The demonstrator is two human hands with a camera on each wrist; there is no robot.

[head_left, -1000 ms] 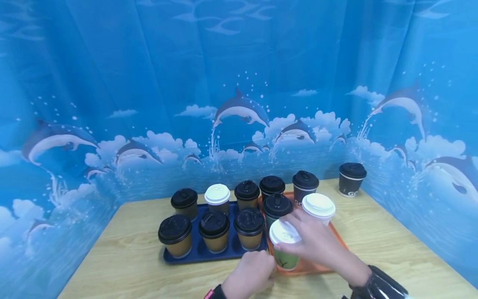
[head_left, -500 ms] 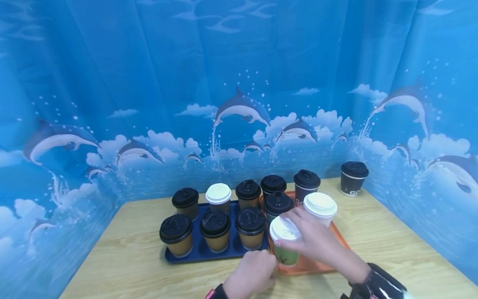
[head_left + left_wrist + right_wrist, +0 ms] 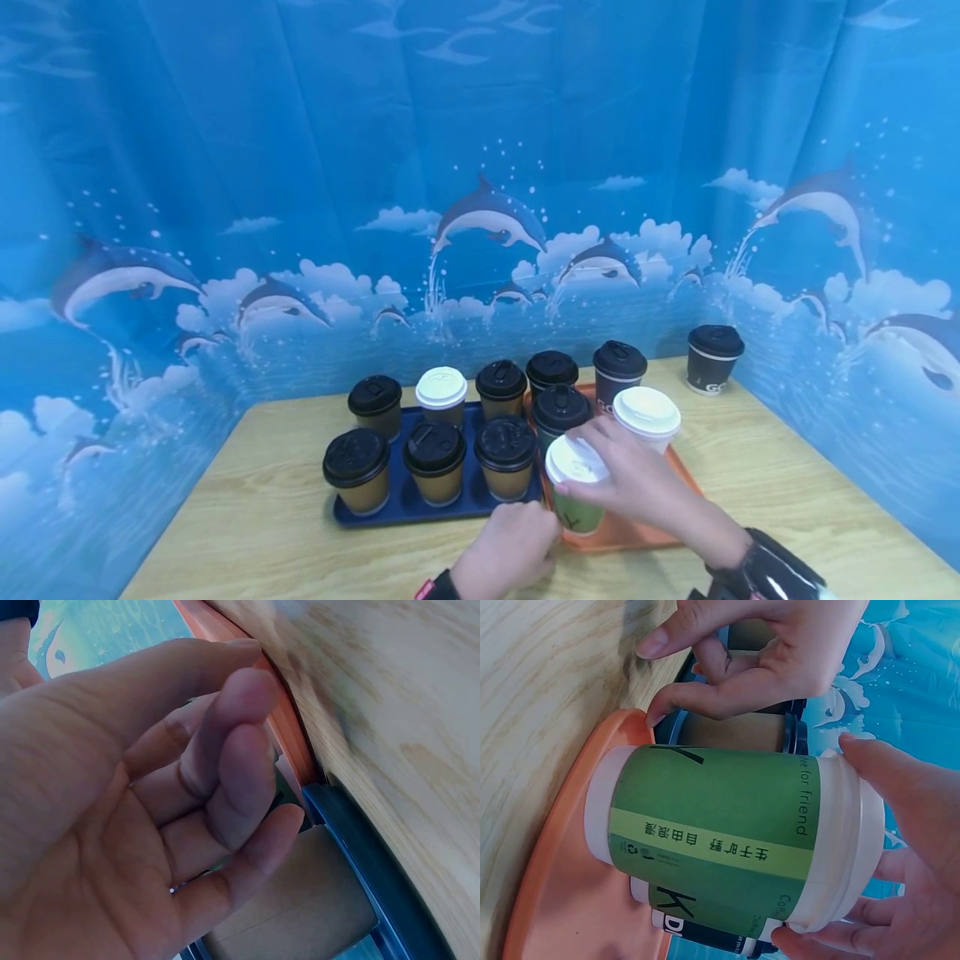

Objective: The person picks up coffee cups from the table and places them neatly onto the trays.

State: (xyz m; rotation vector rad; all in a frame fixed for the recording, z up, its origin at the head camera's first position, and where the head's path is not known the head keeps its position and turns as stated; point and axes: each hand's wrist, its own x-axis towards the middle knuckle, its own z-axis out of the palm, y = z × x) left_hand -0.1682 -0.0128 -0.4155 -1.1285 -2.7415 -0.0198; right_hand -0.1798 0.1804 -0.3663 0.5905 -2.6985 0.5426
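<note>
My right hand [image 3: 628,477] grips a green paper coffee cup [image 3: 720,825] by its white lid [image 3: 847,840], fingers and thumb around the lid's rim. The cup is upright over the near left corner of the orange tray [image 3: 562,900]; whether its base touches the tray I cannot tell. My left hand [image 3: 513,542] is beside it at the trays' front edge, fingers loosely curled with nothing in them [image 3: 172,802]. One left fingertip is close to the orange tray's rim; contact is unclear. A brown cup [image 3: 292,892] on the blue tray [image 3: 382,885] is near that hand.
The blue tray bears two rows of brown cups, mostly black-lidded, one with a white lid [image 3: 441,387]. Behind the green cup stand a dark-lidded cup [image 3: 561,408], a white-lidded cup [image 3: 647,412] and a black cup [image 3: 619,367]. Another black cup [image 3: 714,358] is on the table at far right.
The green cup has shifted slightly up and away in my right hand's grip since a second ago. My left hand has barely moved, and the view has drifted slightly.
</note>
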